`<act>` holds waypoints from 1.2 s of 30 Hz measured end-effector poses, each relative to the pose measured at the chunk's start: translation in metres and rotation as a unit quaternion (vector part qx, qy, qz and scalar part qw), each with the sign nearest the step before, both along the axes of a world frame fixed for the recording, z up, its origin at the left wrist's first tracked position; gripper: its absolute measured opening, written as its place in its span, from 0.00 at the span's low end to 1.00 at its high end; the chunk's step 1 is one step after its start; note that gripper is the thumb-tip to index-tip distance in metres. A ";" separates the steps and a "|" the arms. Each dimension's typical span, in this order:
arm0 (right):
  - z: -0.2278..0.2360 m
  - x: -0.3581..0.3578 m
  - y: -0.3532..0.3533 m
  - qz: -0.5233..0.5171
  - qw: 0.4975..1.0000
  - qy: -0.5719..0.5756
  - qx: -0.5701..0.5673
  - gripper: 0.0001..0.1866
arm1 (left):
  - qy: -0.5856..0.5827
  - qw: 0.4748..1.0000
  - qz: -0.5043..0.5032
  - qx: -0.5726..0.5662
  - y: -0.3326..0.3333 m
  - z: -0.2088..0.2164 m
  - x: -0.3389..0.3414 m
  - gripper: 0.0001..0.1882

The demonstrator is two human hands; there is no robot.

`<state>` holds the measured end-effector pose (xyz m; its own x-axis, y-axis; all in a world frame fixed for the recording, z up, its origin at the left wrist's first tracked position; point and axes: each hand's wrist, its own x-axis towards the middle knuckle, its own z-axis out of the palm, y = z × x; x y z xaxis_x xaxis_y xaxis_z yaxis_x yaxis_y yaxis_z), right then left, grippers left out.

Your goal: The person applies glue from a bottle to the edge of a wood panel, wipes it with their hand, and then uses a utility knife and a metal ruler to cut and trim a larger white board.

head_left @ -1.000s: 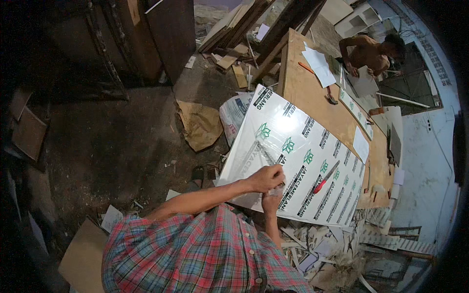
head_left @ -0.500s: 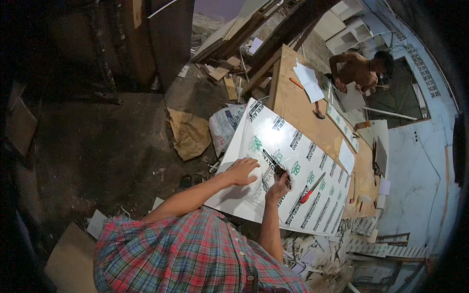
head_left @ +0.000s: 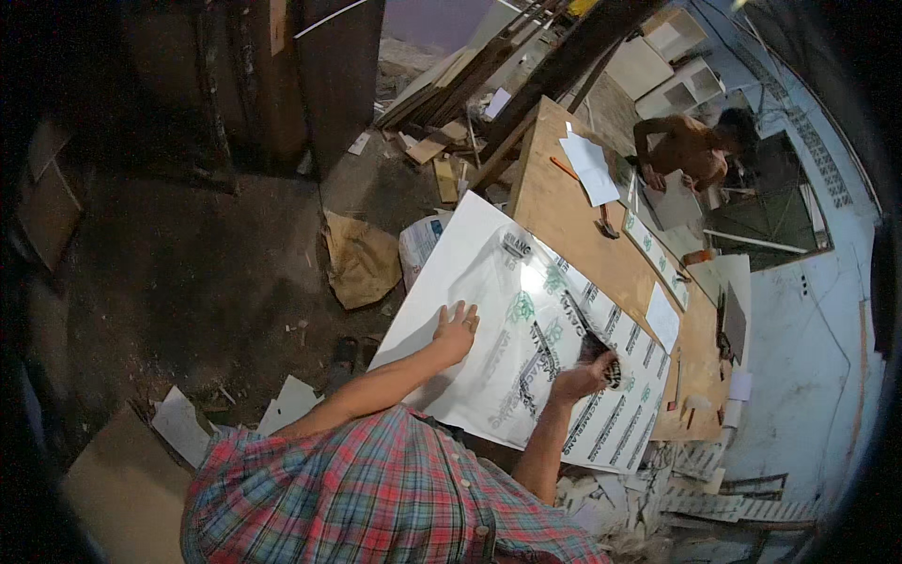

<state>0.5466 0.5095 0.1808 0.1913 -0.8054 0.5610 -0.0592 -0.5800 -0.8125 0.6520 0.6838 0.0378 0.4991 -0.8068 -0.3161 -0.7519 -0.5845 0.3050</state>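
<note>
A large white board (head_left: 449,233) lies in front of me, its far left part bare. Clear protective film (head_left: 521,381) with printed dark and green marks is lifted off it and folds back toward the right. My right hand (head_left: 583,378) is closed on the film's bunched edge, above the right half of the board. On the bare white surface, my left hand (head_left: 457,336) rests with fingers spread, holding nothing. The red-handled tool seen before on the board is now hidden.
Beyond the board, a wooden workbench (head_left: 554,218) carries a hammer (head_left: 607,224), white paper (head_left: 590,167) and printed strips. Another person (head_left: 691,150) handles a panel at its far side. A brown paper sack (head_left: 360,265) and a white sack (head_left: 418,246) lie on the floor; offcuts are scattered around.
My right hand has pulled the film farther right, baring more of the white board. My left hand has flattened and spread on the bared part. The film now covers the red-handled tool's place.
</note>
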 end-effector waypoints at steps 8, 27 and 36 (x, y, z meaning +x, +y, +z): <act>0.056 -0.025 -0.009 -0.002 0.921 -0.320 0.225 0.22 | 0.024 0.999 -0.007 0.035 0.004 0.018 0.005 0.43; -0.098 0.000 0.154 0.540 0.799 0.255 0.071 0.32 | 0.636 0.628 0.339 -0.293 0.044 0.042 0.084 0.41; -0.146 0.000 0.213 0.607 0.735 0.293 0.078 0.29 | 0.363 0.910 0.131 -0.153 0.078 0.022 0.078 0.13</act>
